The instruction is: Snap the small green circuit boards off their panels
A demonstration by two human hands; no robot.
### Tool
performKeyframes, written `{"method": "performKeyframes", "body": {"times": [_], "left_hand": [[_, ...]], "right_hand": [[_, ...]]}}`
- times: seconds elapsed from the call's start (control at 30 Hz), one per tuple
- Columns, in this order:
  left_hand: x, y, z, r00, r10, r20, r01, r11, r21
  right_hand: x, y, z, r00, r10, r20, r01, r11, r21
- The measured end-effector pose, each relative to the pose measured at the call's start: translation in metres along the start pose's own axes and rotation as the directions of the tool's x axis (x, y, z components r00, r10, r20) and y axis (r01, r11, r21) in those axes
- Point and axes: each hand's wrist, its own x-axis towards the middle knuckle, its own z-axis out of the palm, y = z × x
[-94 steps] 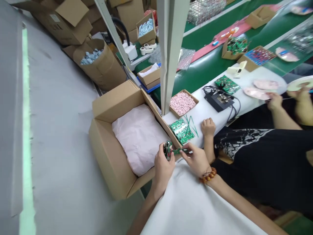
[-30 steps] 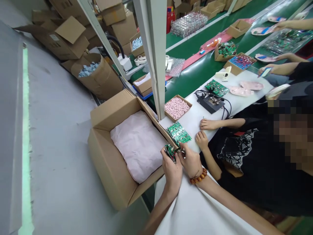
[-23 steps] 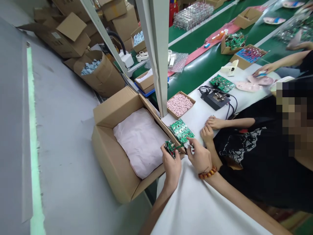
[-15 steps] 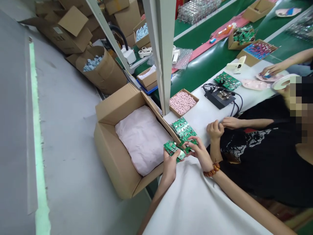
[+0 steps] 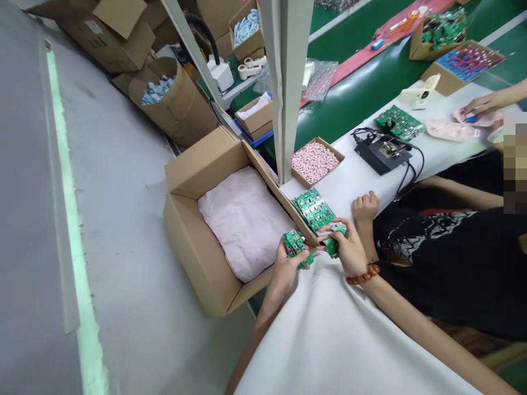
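Note:
My left hand (image 5: 284, 272) is closed round several small green circuit boards (image 5: 295, 246), held near the front corner of a cardboard box (image 5: 193, 249). To its right, my right hand (image 5: 349, 249), with a brown bead bracelet at the wrist, grips another green circuit board (image 5: 330, 247) between thumb and fingers. The two hands are slightly apart. Just beyond them, a stack of larger green circuit board panels (image 5: 315, 209) lies on the white tabletop against the box. White paper (image 5: 242, 225) covers what is inside the box.
An upright metal post (image 5: 286, 99) stands behind the box. A small box of pink parts (image 5: 315, 163) and a black device with cables (image 5: 382, 153) sit on the table. A co-worker's fist (image 5: 365, 207) rests at the table edge to my right.
My hands have drawn apart; the right one, with its board, has moved right, away from the boards in my left. The co-worker's other hand has drawn back from the fist. The view has shifted.

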Motion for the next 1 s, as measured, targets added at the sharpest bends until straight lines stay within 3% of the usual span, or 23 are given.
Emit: {"method": "performKeyframes", "body": {"times": [0.1, 0.17, 0.23, 0.37, 0.5, 0.63, 0.73, 0.87, 1.0], "left_hand": [[-0.002, 0.002, -0.007, 0.997, 0.056, 0.044, -0.061, 0.991, 0.117], [-0.003, 0.003, -0.01, 0.992, 0.089, 0.092, -0.108, 0.969, 0.222], [-0.004, 0.005, -0.011, 0.984, 0.09, 0.152, -0.133, 0.942, 0.306], [-0.006, 0.006, -0.009, 0.981, 0.068, 0.184, -0.133, 0.919, 0.371], [-0.006, 0.006, -0.007, 0.985, 0.036, 0.169, -0.083, 0.956, 0.282], [-0.008, 0.005, -0.01, 0.969, -0.01, 0.248, -0.021, 0.992, 0.125], [-0.007, 0.004, -0.011, 0.942, -0.115, 0.316, 0.128, 0.992, -0.021], [-0.004, 0.003, -0.009, 0.945, -0.226, 0.236, 0.267, 0.95, -0.159], [-0.001, 0.004, -0.007, 0.961, -0.243, 0.132, 0.268, 0.937, -0.226]], "right_hand": [[-0.005, -0.008, 0.003, 0.983, 0.093, 0.159, -0.094, 0.996, -0.004], [-0.006, -0.014, 0.004, 0.965, 0.076, 0.249, -0.061, 0.996, -0.066], [-0.006, -0.019, 0.006, 0.943, 0.007, 0.333, 0.064, 0.977, -0.202], [-0.008, -0.023, 0.012, 0.882, -0.085, 0.463, 0.324, 0.824, -0.465], [-0.011, -0.024, 0.015, 0.895, -0.14, 0.423, 0.354, 0.799, -0.485], [-0.011, -0.027, 0.012, 0.904, -0.032, 0.426, 0.252, 0.845, -0.471], [-0.009, -0.031, 0.009, 0.888, 0.02, 0.459, 0.243, 0.828, -0.506], [-0.008, -0.032, 0.008, 0.867, -0.107, 0.487, 0.381, 0.771, -0.511], [-0.011, -0.031, 0.006, 0.878, -0.195, 0.437, 0.408, 0.784, -0.468]]}}
